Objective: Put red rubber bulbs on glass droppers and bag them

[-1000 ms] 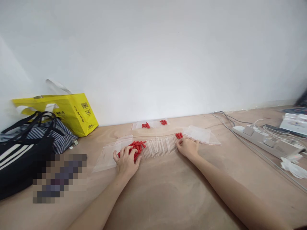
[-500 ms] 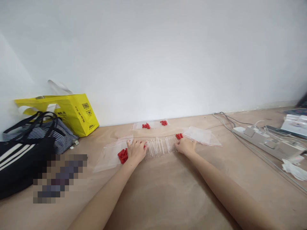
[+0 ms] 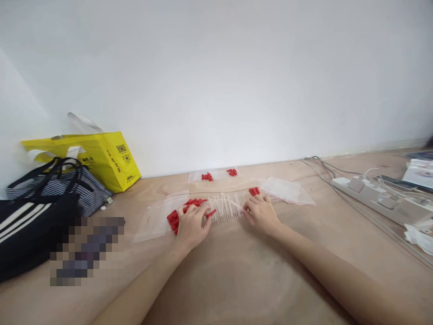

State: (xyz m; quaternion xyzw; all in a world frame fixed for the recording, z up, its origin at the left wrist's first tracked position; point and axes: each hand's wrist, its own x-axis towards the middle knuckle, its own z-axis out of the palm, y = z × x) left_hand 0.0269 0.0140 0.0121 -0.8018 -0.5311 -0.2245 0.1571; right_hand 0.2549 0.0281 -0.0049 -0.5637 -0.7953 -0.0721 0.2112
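My left hand (image 3: 193, 222) pinches a small red piece (image 3: 211, 214) between thumb and fingers, beside a pile of red pieces (image 3: 173, 220). A row of thin whitish sticks (image 3: 221, 207) lies on the wooden table between my hands. At the row's right end, my right hand (image 3: 260, 213) has its fingertips closed on a pale stick (image 3: 237, 206), slightly blurred. Several red pieces (image 3: 254, 191) lie just beyond my right hand. Clear plastic bags (image 3: 155, 219) lie left of the pile, and others (image 3: 287, 190) are at the right.
Near the wall, a clear bag (image 3: 219, 174) lies with two small red groups. A yellow bag (image 3: 115, 158), a striped bag (image 3: 93, 192) and a black bag (image 3: 30, 234) stand at the left. A white power strip (image 3: 382, 198) with cables is at the right.
My left hand has turned and now shows a red piece at its fingertips; more red pieces are visible behind it. My right hand has moved slightly left and nearer, with a pale stick at its fingertips.
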